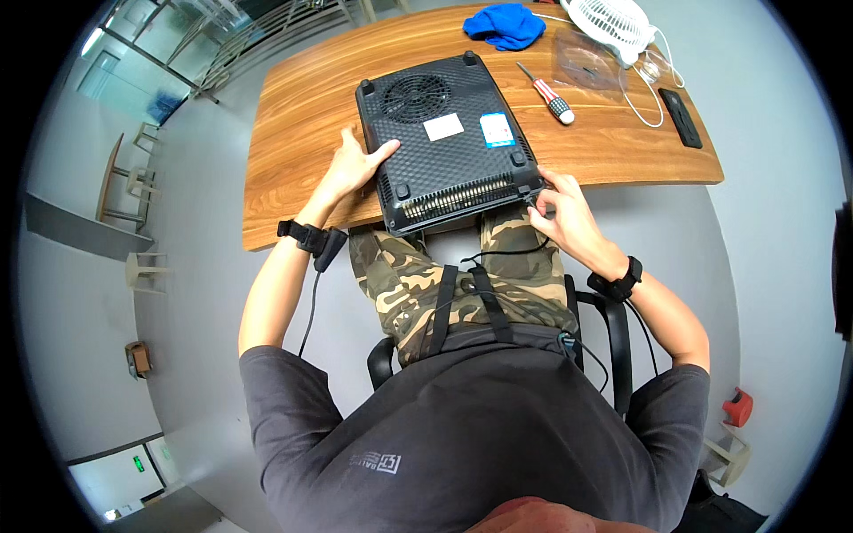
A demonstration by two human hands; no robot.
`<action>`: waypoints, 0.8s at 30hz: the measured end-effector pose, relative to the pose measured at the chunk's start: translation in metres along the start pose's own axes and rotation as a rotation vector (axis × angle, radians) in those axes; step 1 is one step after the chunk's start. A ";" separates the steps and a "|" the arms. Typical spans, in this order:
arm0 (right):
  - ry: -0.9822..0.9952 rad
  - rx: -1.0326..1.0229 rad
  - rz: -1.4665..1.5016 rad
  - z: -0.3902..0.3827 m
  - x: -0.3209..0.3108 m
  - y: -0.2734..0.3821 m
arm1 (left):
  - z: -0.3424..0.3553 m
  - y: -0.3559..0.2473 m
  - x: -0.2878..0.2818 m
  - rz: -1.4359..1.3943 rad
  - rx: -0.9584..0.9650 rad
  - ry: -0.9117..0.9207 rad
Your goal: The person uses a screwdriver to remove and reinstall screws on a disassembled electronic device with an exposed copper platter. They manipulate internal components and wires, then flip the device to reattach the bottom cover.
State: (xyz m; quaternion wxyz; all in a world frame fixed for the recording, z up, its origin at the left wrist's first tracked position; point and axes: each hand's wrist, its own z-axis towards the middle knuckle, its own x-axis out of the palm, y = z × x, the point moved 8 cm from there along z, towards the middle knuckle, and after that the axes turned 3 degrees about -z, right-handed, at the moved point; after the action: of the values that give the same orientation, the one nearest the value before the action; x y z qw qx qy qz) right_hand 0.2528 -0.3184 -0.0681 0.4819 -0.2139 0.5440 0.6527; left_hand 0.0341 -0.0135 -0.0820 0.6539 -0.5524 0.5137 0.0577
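Observation:
A black induction cooker (444, 164) lies upside down at the table's near edge, its front end jutting out over my lap. Its underside shows a round fan grille (416, 98), small feet, a slotted vent and two stickers. My left hand (357, 164) grips the left side, thumb on the underside and fingers along the edge. At the near right corner, my right hand (564, 211) has its thumb and fingers bent together in a pinch. What they hold is hidden. A black cord (515, 251) comes out below that hand and hangs toward my lap.
On the wooden table (302, 115), a screwdriver (547, 94) with a patterned handle lies right of the cooker. Farther off are a blue cloth (505, 27), a white fan (613, 25) with its cable, a clear plastic bag (585, 60) and a black flat object (680, 117).

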 end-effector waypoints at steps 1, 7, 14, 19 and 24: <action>0.006 0.003 0.003 0.001 -0.002 0.001 | -0.002 -0.004 -0.004 0.053 0.030 -0.064; -0.027 -0.039 -0.011 0.001 0.000 -0.002 | -0.005 -0.014 0.003 0.057 0.046 0.047; -0.002 -0.014 -0.048 0.002 0.003 -0.005 | -0.003 -0.022 0.009 0.104 0.120 0.092; 0.018 -0.056 -0.075 0.007 0.000 0.000 | -0.006 -0.018 0.006 0.090 0.130 0.094; 0.042 -0.088 -0.113 0.011 0.003 0.000 | -0.003 -0.014 0.013 0.138 0.205 0.058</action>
State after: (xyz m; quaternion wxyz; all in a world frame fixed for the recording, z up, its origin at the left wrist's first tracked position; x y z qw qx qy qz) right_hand 0.2537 -0.3066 -0.0670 0.4965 -0.2790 0.5121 0.6430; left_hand 0.0473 -0.0277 -0.0824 0.6863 -0.4474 0.5724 0.0336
